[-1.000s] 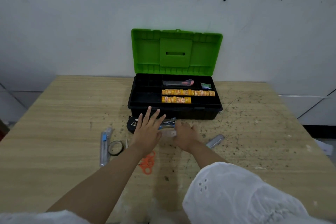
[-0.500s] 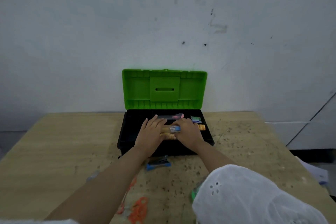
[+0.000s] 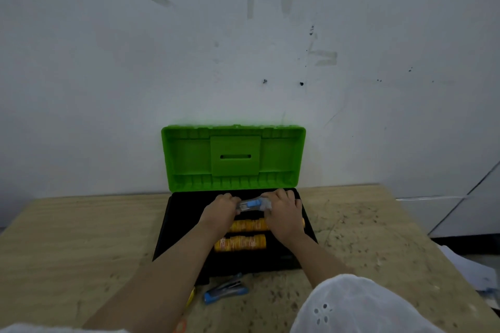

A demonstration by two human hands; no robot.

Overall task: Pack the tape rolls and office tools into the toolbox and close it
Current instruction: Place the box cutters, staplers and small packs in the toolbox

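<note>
Readable text: none anywhere.
Orange tape rolls: printed marks, too blurred to make out.
Green lid: plain moulding, no lettering visible.

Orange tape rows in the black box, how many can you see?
2. One orange row lies between the wrists, partly covered by the right hand; the other lies nearer the front. More could hide under the hands.

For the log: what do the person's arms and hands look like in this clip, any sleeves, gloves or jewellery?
Both hands, left hand and right hand, are bare: no gloves, and no rings or watch that I can make out. Both forearms are bare to above the elbow. The right arm wears a short white sleeve of light fabric with small eyelet holes. A sliver of white cloth shows at the bottom left edge.
</note>
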